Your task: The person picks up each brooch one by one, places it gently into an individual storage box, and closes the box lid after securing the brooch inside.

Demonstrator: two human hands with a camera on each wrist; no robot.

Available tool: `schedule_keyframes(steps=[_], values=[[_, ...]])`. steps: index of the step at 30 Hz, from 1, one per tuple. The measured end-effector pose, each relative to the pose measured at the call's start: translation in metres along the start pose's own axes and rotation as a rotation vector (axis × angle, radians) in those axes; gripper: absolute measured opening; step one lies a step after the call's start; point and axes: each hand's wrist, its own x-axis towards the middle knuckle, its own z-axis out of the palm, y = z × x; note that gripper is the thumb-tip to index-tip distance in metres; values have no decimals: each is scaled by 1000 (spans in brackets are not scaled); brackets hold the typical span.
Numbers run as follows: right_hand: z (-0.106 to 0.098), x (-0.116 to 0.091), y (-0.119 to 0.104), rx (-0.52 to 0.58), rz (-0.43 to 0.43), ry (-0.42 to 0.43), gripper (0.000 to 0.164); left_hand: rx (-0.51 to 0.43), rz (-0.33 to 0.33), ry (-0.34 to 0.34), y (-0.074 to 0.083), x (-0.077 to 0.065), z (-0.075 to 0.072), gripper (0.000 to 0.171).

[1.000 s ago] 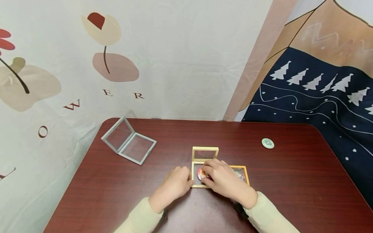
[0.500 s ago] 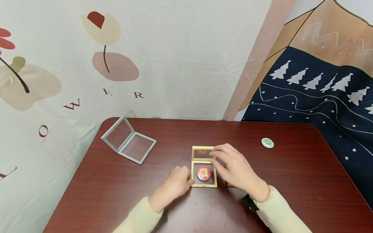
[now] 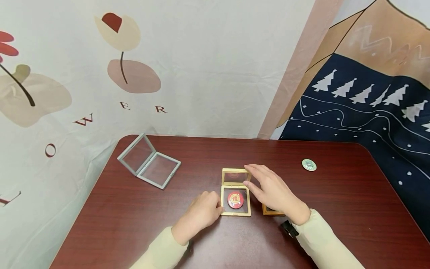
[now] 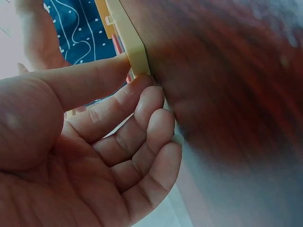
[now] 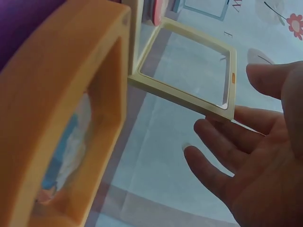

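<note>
A pale yellow hinged display case (image 3: 236, 214) with clear panels stands open on the table, its lid (image 3: 231, 170) raised at the back. In its base lies a red round badge (image 3: 235, 200) with a gold centre. My left hand (image 3: 203, 211) pinches the case's near left corner between thumb and index finger; the left wrist view shows the other fingers curled in. Beside the lid's right edge is my right hand (image 3: 273, 192), fingers extended. The right wrist view has its fingertips (image 5: 201, 125) at the lid's corner, thumb (image 5: 265, 80) apart from it.
An orange-framed case (image 3: 273, 213) lies under my right hand, mostly hidden in the head view. A grey hinged case (image 3: 150, 181) stands open at the back left. A pale green round badge (image 3: 309, 164) lies at the back right of the brown table (image 3: 352, 209).
My right hand has withdrawn from the red badge, leaving it in the base, and moved up and right to the raised lid's edge. The left hand keeps its hold on the corner.
</note>
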Motion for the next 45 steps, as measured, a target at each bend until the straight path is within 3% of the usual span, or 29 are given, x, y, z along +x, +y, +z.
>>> schedule_keyframes(steps=[15,28,36,45], values=[[0,-11,-4,-78,-74,55,37,-17,0,0,1,-1,0,36],[3,-26,-10,-147,-219,114,21,-10,7,13,-1,-1,1,38],[9,-34,-17,-185,-294,93,20,-15,4,9,-2,-1,1,40],[15,-43,-23,-172,-297,38,16,-15,19,24,-2,-1,1,35]])
